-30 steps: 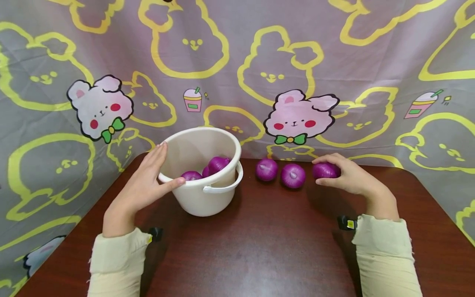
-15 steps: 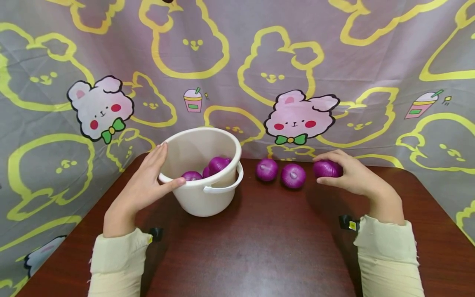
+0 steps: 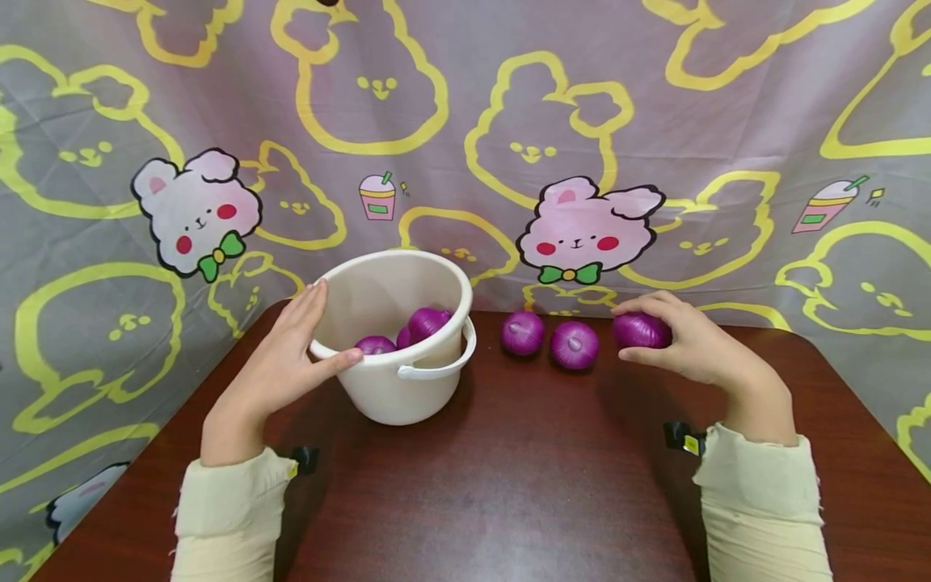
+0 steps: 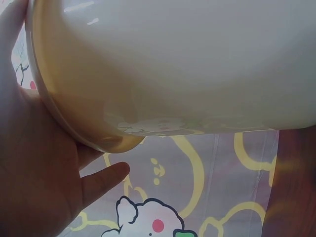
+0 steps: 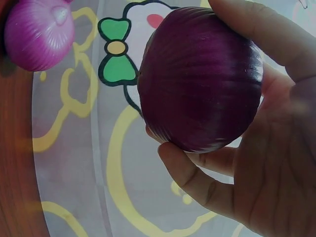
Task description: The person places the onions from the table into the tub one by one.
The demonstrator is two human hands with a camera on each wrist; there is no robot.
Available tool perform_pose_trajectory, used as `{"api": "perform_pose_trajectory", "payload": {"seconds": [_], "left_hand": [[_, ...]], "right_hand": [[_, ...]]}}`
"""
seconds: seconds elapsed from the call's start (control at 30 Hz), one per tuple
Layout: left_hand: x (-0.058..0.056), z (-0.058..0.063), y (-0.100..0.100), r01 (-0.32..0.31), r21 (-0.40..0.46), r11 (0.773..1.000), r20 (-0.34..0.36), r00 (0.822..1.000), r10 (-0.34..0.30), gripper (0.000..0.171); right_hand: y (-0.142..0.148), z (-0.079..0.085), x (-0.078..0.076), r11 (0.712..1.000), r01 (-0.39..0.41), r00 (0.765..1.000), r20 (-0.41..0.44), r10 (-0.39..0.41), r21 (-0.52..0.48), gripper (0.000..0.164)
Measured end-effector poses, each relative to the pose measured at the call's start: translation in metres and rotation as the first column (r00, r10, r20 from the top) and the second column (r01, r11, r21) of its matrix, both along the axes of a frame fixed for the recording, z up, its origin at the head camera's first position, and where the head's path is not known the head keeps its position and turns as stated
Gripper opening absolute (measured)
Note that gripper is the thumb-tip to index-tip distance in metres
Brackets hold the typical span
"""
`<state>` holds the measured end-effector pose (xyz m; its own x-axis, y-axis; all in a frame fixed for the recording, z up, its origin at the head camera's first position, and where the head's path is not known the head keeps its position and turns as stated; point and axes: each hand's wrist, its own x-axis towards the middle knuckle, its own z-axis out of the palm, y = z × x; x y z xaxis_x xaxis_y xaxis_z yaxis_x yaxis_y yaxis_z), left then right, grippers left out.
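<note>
The right hand (image 3: 691, 343) pinches an onion (image 3: 642, 330) between thumb and fingertips, the palm side turned towards it; the onion looks to be just off the table (image 3: 465, 501), though contact below is hard to judge. It is roundish, with no marked long axis. From this hand the white bucket (image 3: 393, 400) lies well to the left, and that path runs past a near onion (image 3: 575, 345) and a far onion (image 3: 522, 333), both sitting on the table between the two. The left hand (image 3: 284, 352) is the nearer to the bucket: spread, its fingers fairly straight along the left of the rim, its thumb touching the front. Three onions (image 3: 429, 322) show inside, and the handle (image 3: 438, 369) hangs on the right side. Beyond everything stands a cartoon-print curtain (image 3: 458, 153)
</note>
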<state>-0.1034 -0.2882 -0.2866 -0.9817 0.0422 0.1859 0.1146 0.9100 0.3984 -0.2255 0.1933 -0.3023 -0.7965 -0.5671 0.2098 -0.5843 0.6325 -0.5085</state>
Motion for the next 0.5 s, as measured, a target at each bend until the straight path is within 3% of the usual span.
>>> {"api": "perform_pose_trajectory", "payload": {"seconds": [0.33,0.5], "left_hand": [[0.001,0.001,0.001,-0.010,0.007,1.000,0.011,1.000,0.010,0.104],[0.001,0.002,0.001,-0.009,0.002,1.000,0.008,1.000,0.009,0.104]], "right_hand": [[-0.009,0.005,0.006,0.999,-0.034,0.996,-0.078,0.035,0.014,0.049],[-0.016,0.009,0.009,0.998,-0.047,0.996,-0.074,0.050,0.033,0.049]]}}
